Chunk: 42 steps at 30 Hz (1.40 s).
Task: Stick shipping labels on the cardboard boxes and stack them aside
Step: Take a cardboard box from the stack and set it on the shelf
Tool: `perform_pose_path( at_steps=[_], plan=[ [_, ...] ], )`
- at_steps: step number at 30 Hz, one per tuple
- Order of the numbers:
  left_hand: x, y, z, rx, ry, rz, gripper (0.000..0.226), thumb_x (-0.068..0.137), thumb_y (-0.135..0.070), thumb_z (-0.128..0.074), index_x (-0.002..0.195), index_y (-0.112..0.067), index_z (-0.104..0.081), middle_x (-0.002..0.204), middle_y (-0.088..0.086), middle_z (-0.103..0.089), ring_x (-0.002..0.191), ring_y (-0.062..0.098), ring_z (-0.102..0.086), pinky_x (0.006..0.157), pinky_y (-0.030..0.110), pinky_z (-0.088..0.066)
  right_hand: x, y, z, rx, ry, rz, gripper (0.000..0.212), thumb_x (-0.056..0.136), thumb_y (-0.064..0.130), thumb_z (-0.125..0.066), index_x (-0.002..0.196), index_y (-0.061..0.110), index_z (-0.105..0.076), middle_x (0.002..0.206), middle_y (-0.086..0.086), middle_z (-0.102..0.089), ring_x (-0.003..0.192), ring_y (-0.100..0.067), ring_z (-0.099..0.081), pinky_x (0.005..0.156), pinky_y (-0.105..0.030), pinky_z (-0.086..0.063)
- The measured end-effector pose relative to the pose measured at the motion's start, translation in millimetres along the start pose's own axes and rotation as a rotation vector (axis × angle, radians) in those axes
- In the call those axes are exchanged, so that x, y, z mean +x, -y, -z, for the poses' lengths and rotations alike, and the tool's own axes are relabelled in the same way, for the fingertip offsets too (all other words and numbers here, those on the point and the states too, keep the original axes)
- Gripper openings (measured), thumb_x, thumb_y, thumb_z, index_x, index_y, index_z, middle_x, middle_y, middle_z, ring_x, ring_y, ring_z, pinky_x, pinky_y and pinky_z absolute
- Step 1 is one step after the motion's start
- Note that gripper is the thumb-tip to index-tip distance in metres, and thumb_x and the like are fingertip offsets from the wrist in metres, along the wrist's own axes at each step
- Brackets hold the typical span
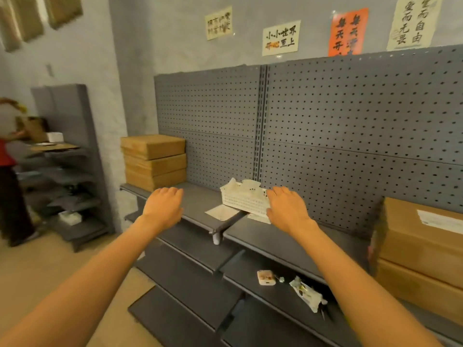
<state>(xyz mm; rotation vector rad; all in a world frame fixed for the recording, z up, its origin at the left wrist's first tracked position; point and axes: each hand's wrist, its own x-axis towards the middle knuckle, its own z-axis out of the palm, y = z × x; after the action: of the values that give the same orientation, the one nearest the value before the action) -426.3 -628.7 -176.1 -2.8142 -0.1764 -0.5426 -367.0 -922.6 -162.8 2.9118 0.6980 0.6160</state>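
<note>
Landmark: white plastic basket (244,200), perforated walls, paper slips inside, on the grey metal shelf (198,204).
Left hand (162,205): released, fingers relaxed, holding nothing, left of the basket over the shelf.
Right hand (285,209): released, fingers just beside the basket's right end; contact uncertain.
Loose label (220,212): flat paper, in front of the basket.
Unlabelled boxes (154,161): flat brown cardboard stack, far left of the basket.
Labelled boxes (421,244): stacked far right.
Advice: likely fetch a box first; lay the label flat, smoothing outward.
</note>
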Motion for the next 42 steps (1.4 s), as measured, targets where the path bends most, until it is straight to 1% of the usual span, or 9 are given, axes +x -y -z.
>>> perform_pose_path(
  at_steps=[4,7,9,12,16,22,27,36,42],
  plan=[
    [-31,74,-10,0.044,0.010,0.067,0.041,0.089,-0.032,-0.051,0.124,-0.012,-0.049,0.126,0.009,-0.057,0.117,0.029,-0.053,0.097,0.038,-0.039,22,81,-3,0.050,0.007,0.105,0.046,0.093,0.022,-0.049,0.137,0.010,-0.041,0.145,-0.011,-0.037,0.129,-0.029,-0.038,0.103,-0.039,-0.036],
    [-33,117,7,0.060,-0.075,0.088,0.035,0.088,-0.032,-0.052,0.117,-0.011,-0.052,0.120,0.010,-0.060,0.112,0.030,-0.056,0.094,0.038,-0.041,47,127,18,0.070,-0.040,0.194,0.055,0.094,0.027,-0.051,0.142,0.009,-0.033,0.152,-0.012,-0.027,0.135,-0.030,-0.032,0.106,-0.040,-0.034],
    [-30,141,23,0.060,-0.151,0.102,0.033,0.088,-0.030,-0.052,0.115,-0.010,-0.054,0.117,0.011,-0.061,0.108,0.032,-0.057,0.094,0.040,-0.043,67,150,37,0.090,-0.095,0.224,0.055,0.095,0.028,-0.049,0.143,0.008,-0.032,0.150,-0.012,-0.029,0.135,-0.030,-0.032,0.105,-0.040,-0.035],
    [-32,170,32,0.084,-0.187,0.118,0.031,0.089,-0.028,-0.050,0.113,-0.009,-0.056,0.115,0.011,-0.063,0.105,0.031,-0.058,0.093,0.040,-0.045,90,180,51,0.089,-0.142,0.261,0.050,0.095,0.028,-0.049,0.139,0.008,-0.037,0.145,-0.012,-0.036,0.132,-0.030,-0.036,0.100,-0.041,-0.040],
    [-42,205,12,0.145,-0.128,0.167,0.037,0.090,-0.032,-0.051,0.119,-0.010,-0.054,0.120,0.009,-0.061,0.112,0.028,-0.056,0.098,0.038,-0.043,113,212,38,0.093,-0.119,0.300,0.048,0.093,0.029,-0.051,0.136,0.009,-0.040,0.142,-0.011,-0.040,0.129,-0.029,-0.039,0.098,-0.040,-0.040],
    [-48,257,-38,0.247,0.036,0.224,0.045,0.093,-0.034,-0.045,0.132,-0.011,-0.046,0.133,0.007,-0.052,0.124,0.024,-0.047,0.105,0.035,-0.036,151,256,-6,0.107,-0.026,0.366,0.050,0.093,0.031,-0.052,0.136,0.010,-0.040,0.142,-0.010,-0.040,0.130,-0.029,-0.038,0.101,-0.039,-0.039],
    [-4,300,-67,0.270,0.066,0.248,0.051,0.093,-0.035,-0.047,0.138,-0.011,-0.040,0.141,0.007,-0.046,0.131,0.024,-0.041,0.110,0.036,-0.031,215,279,-26,0.122,-0.058,0.374,0.050,0.093,0.031,-0.052,0.137,0.010,-0.039,0.142,-0.010,-0.041,0.131,-0.027,-0.038,0.102,-0.038,-0.038],
    [122,356,-102,0.240,-0.019,0.206,0.047,0.094,-0.036,-0.046,0.133,-0.011,-0.045,0.135,0.007,-0.051,0.125,0.025,-0.046,0.107,0.035,-0.033,340,292,-42,0.137,-0.101,0.309,0.049,0.093,0.029,-0.050,0.137,0.011,-0.039,0.143,-0.009,-0.040,0.132,-0.026,-0.036,0.103,-0.038,-0.036],
    [145,396,-153,0.236,0.075,0.227,0.046,0.095,-0.035,-0.043,0.134,-0.011,-0.045,0.135,0.006,-0.051,0.126,0.024,-0.044,0.107,0.034,-0.032,383,314,-72,0.113,-0.016,0.304,0.052,0.093,0.031,-0.050,0.140,0.011,-0.037,0.144,-0.009,-0.037,0.134,-0.026,-0.034,0.105,-0.037,-0.034]
  ],
)
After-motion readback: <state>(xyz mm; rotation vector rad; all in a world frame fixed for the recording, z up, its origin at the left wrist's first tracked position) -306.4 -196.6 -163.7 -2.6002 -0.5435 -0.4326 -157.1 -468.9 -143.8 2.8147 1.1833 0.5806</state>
